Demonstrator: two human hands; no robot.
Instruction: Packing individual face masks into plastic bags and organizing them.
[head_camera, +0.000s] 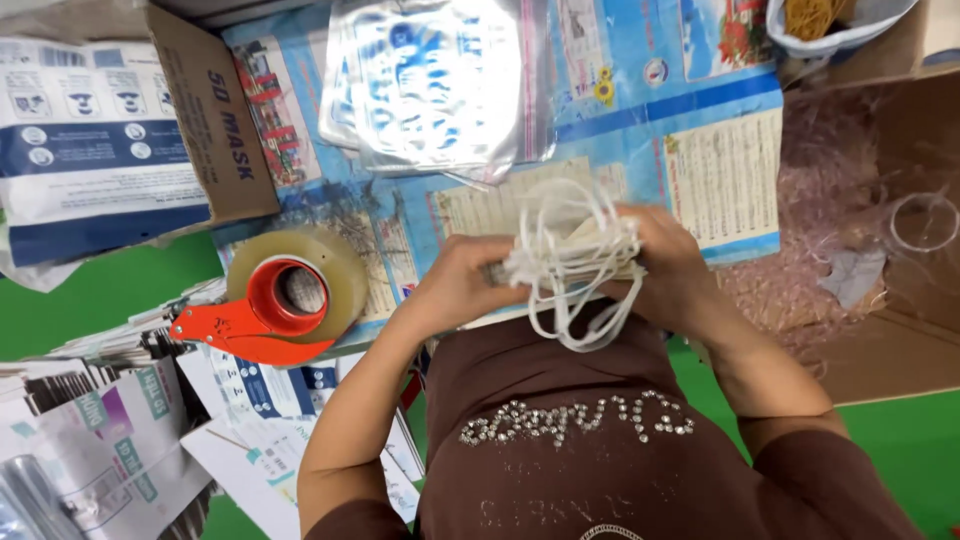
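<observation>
i hold the stack of white face masks with loose ear loops (572, 262) squeezed between my left hand (455, 283) and right hand (668, 268), both closed on it; i judge next is squaring the edges.

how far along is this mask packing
Done: some clear pouches with masks inside lie stacked on the table. In hand: the left hand and right hand grip a stack of white masks, ear loops dangling. Left: that stack is not in a pouch, and the tape dispenser sits untouched beside the open cardboard box.
</observation>
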